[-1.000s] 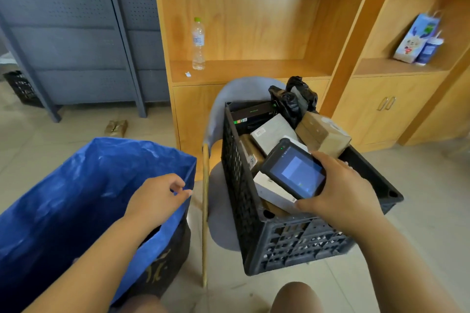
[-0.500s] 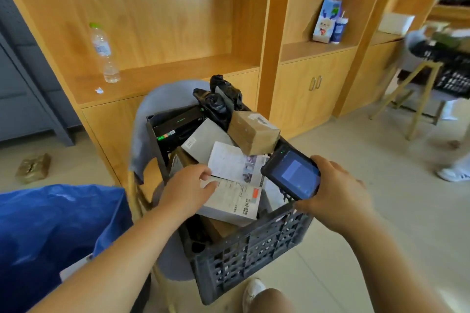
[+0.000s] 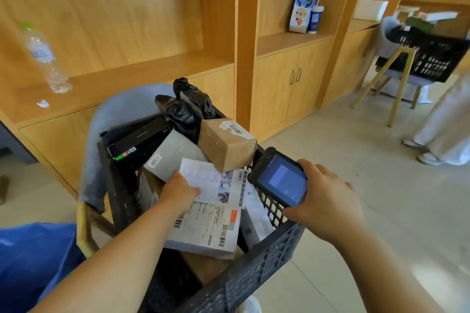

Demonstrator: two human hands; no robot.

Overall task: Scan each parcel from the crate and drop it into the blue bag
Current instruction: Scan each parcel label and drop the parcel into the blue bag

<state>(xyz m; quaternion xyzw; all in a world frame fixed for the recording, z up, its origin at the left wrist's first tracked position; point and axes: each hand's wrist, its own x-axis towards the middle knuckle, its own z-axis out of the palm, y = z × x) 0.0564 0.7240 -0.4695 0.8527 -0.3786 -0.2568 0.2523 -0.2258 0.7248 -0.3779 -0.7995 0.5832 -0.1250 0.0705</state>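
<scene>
The left hand (image 3: 179, 187) lays its fingers on a flat white printed carton (image 3: 216, 180) atop the heap in the black plastic lattice crate (image 3: 254, 279); I cannot tell whether they grip. The carton looks light, stiff and smooth, best pinched at the edge under the fingertips. The right hand (image 3: 328, 203) clamps a black handheld scanner (image 3: 279, 180) just beyond them.
</scene>
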